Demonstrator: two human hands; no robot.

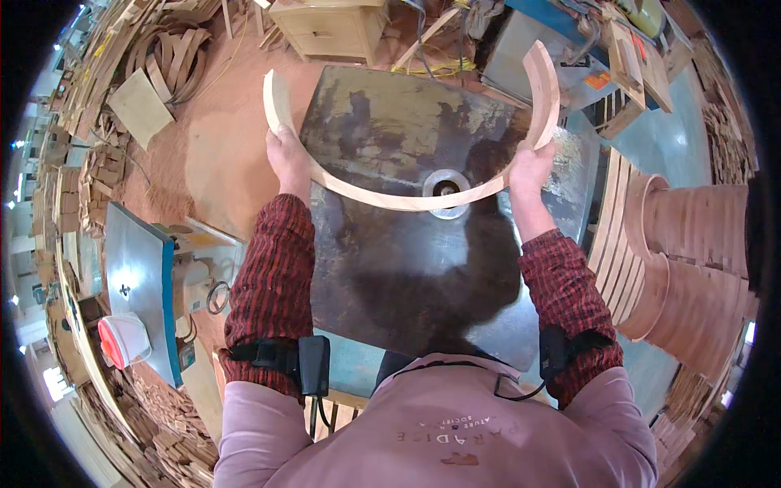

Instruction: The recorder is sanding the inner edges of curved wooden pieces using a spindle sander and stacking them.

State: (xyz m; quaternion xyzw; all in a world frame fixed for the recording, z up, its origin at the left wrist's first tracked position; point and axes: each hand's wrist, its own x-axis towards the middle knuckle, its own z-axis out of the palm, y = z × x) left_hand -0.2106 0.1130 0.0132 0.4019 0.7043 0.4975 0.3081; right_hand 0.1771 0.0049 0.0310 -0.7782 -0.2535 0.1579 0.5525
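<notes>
Both my hands hold a curved wooden piece (399, 199), a pale U-shaped arc whose two ends point away from me. My left hand (289, 161) is closed round its left side, and my right hand (531, 165) grips the right side. The arc's middle passes in front of a round metal ring with a dark spindle hole (447, 189), set in a worn dark metal machine table (382, 268). Whether the wood touches the tabletop, I cannot tell. The undersides of my fingers are hidden.
Stacked curved wooden parts (691, 228) stand close on the right. To the left are a blue-edged machine table (138, 276) and a white bucket with a red lid (124, 342). A yellowish cabinet (329, 31) stands at the far side, with sawdust and wood offcuts around it.
</notes>
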